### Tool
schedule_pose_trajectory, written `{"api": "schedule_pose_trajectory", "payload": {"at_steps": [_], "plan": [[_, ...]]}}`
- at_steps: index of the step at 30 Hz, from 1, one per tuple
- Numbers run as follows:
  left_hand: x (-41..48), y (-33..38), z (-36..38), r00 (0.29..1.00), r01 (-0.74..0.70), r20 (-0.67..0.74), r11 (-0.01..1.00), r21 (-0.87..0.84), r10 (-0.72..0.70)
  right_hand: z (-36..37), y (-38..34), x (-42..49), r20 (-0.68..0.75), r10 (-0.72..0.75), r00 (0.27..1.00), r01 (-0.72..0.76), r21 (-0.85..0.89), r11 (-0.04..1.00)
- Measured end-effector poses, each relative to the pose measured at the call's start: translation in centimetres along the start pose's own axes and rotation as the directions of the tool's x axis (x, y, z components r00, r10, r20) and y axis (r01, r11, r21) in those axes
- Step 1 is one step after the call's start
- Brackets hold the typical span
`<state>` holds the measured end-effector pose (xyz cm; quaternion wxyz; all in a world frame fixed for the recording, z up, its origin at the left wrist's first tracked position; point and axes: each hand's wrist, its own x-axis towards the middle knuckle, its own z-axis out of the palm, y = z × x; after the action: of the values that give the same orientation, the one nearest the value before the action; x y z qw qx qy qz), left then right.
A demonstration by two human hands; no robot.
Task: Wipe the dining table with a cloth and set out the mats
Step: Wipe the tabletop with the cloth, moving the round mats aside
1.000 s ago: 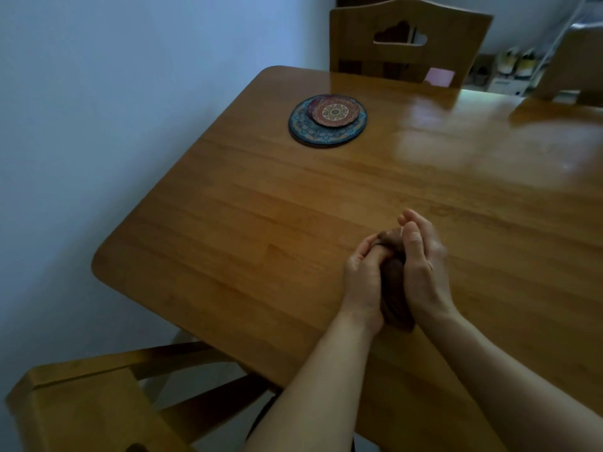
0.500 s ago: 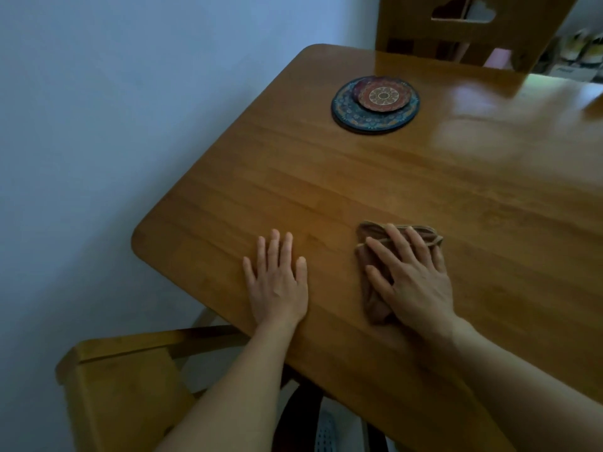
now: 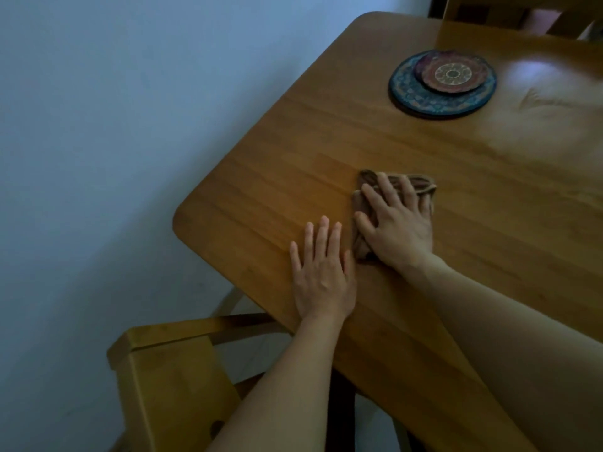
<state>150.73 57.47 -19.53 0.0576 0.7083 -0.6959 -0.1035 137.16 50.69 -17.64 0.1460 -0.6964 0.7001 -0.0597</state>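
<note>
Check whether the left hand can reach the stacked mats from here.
Probably yes, with a long stretch. The left hand lies flat on the table; the mats sit ahead to its right. The right hand pressing the cloth lies close beside that path, low enough to pass over.

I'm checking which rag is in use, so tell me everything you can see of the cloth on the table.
The cloth is brown, soft-looking fabric with darker stripes along its far edge. Bunched into a small pad, it lies on the wooden table near the corner by the wall. The right hand presses on it with spread, straight fingers, covering most of it. The left hand lies flat right beside it; whether they touch is unclear.
</note>
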Motion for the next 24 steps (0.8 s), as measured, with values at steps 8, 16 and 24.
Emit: {"api": "schedule_pose_trajectory", "payload": {"at_steps": [8, 16, 24], "plan": [[7.1, -7.6, -2.5, 0.999, 0.052, -0.002, 0.996, -0.068, -0.052, -1.0, 5.5, -3.7, 0.061, -0.246, 0.967, 0.248, -0.039, 0.968], [11.7, -9.6, -2.8, 0.992, 0.107, -0.067, 0.994, -0.006, -0.108, -1.6, 6.8, 6.1, -0.101, 0.099, 0.99, -0.102, -0.017, 0.995], [11.7, -9.7, -2.2, 0.989, 0.092, -0.115, 0.996, -0.008, -0.092, 0.4, -3.1, 14.6, -0.082, 0.012, 0.997, -0.012, 0.007, 1.0]]}}
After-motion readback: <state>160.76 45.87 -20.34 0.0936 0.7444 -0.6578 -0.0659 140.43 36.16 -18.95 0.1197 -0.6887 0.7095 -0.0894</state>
